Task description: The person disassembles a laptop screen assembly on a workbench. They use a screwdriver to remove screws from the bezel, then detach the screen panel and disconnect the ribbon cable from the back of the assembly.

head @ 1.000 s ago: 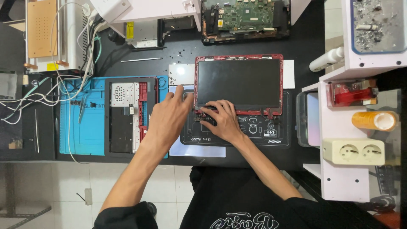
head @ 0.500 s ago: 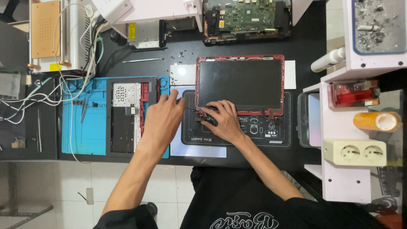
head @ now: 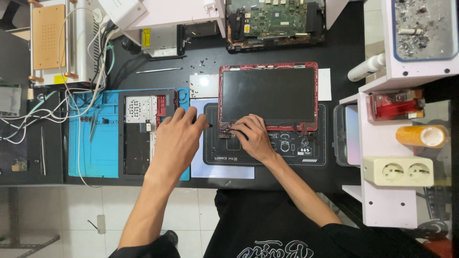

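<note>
Both hands are staying put as before at the lower left corner of the red-framed screen panel (head: pixel 267 95) lying on the bench (head: pixel 344 52), the left hand (head: pixel 176 141) resting flat and spread, the right hand (head: pixel 253 138) curled, its fingertips hiding whatever they are pinching.

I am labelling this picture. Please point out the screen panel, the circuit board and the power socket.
screen panel (head: pixel 267 94), head view, middle of the dark glass.
circuit board (head: pixel 279 19), head view, green middle.
power socket (head: pixel 398 171), head view, cream front between its two outlets.
</note>
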